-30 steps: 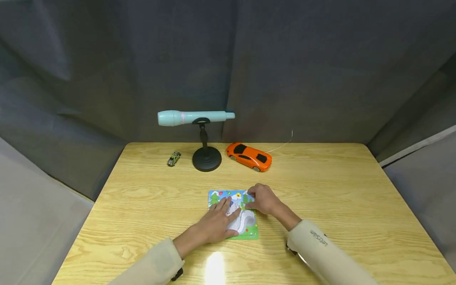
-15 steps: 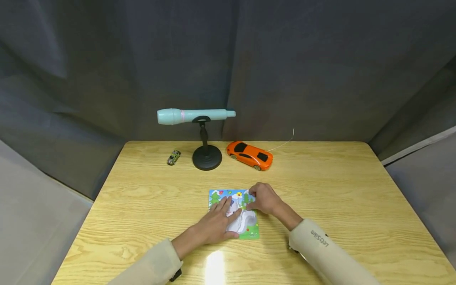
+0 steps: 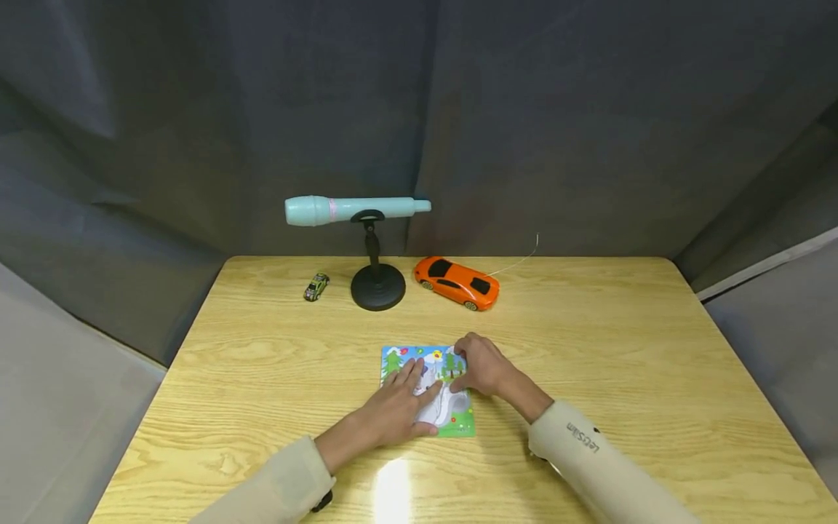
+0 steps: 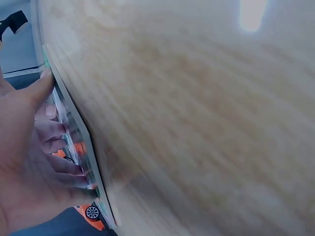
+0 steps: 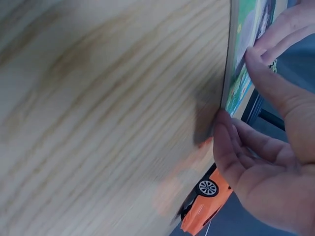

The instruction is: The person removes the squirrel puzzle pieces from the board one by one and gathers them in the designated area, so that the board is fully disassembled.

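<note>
A flat, square puzzle board (image 3: pixel 463 426) lies on the wooden table, printed with a grey animal, trees, flowers and blue sky. My left hand (image 3: pixel 396 411) rests across its left and middle part with the fingers spread, covering much of the picture. In the left wrist view, the left thumb (image 4: pixel 42 88) touches the near edge of the board. At the upper right corner, my right hand (image 3: pixel 486 366) has its fingers curled at the edge and its thumb on the printed face. The right wrist view shows these fingertips (image 5: pixel 224 118) at the board's corner.
Behind the board, an orange toy car (image 3: pixel 456 282) with a thin wire stands near the table's back edge. Left of it are a light blue microphone (image 3: pixel 356 209) on a black round-based stand (image 3: pixel 377 287) and a small green toy car (image 3: pixel 316 287). Dark curtains (image 3: pixel 524 131) hang behind.
The head view has shifted slightly, so the things sit a little higher in it. Both hands stay at the same places on the puzzle board; the right thumb has moved slightly.
</note>
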A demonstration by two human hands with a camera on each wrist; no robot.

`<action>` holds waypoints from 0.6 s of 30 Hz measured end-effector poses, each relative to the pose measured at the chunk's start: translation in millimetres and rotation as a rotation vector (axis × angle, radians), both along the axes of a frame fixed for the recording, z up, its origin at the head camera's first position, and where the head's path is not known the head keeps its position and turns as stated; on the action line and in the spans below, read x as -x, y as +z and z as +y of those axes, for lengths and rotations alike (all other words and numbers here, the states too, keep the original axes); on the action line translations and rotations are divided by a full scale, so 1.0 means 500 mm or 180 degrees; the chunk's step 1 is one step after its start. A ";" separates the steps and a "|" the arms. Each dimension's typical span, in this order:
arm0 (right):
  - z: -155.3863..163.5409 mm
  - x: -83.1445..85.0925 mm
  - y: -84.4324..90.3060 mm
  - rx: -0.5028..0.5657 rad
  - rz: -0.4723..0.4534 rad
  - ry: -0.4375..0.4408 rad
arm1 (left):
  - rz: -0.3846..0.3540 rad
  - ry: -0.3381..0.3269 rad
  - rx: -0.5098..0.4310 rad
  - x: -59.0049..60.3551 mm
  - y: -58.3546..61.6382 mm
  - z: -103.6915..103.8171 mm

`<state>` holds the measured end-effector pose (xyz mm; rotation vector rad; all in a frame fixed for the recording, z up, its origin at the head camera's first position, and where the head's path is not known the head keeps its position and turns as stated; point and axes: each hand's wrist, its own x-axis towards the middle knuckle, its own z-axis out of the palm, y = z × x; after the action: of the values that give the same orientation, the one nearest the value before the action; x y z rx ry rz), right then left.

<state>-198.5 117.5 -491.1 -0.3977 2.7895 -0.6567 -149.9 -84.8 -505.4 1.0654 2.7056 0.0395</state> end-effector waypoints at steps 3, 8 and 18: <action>0.003 0.004 0.002 0.0015 0.0024 0.0118 | -0.0021 0.0010 0.0027 0.003 0.002 0.001; 0.007 0.018 0.001 0.0046 -0.0038 0.0180 | 0.0020 -0.0001 0.0032 0.005 0.001 0.002; 0.004 0.039 0.000 -0.0060 -0.0285 0.0205 | 0.0017 -0.0006 0.0120 0.003 0.005 0.004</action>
<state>-217.9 119.6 -491.0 -0.4412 2.6846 -0.6176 -151.5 -82.7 -502.9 1.0589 2.6988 -0.0146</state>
